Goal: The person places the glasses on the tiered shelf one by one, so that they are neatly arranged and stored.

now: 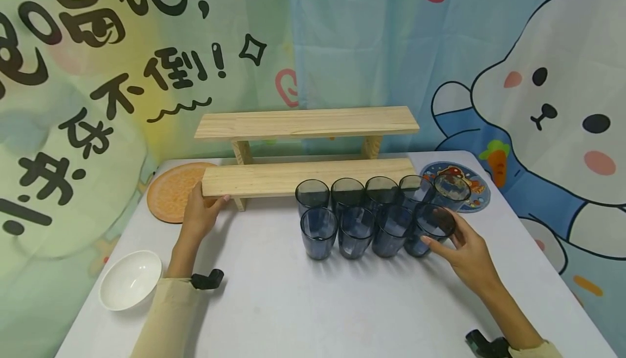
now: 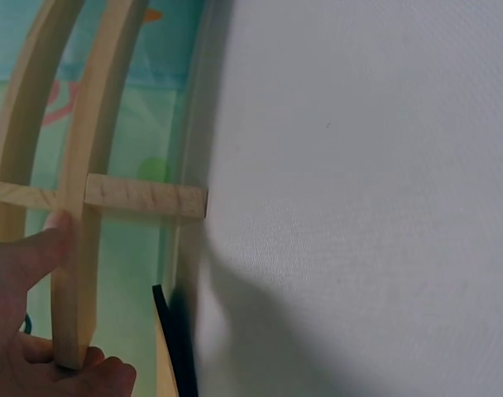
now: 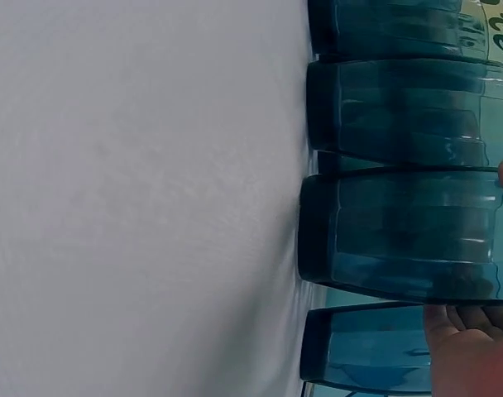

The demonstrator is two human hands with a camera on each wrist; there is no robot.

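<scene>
My left hand [image 1: 199, 218] grips the left end of the lower plank [image 1: 293, 179] of a two-tier wooden stand [image 1: 308, 123]. In the left wrist view its thumb [image 2: 46, 248] lies along one face of that plank, with the fingers round the end. Several dark blue-grey tumblers stand upright in two rows before the stand's right half. At the right end of the front row, my right hand [image 1: 467, 255] holds a tumbler [image 1: 432, 225] near its rim, thumb on the near side. The right wrist view shows this tumbler [image 3: 400, 236] beside its neighbours.
An orange round mat [image 1: 171, 192] lies behind my left hand. A white bowl [image 1: 131, 281] sits at the table's left edge. Behind the tumblers on the right is a blue patterned round mat [image 1: 476, 198]. A printed curtain [image 1: 352, 48] hangs behind the white table [image 1: 313, 314].
</scene>
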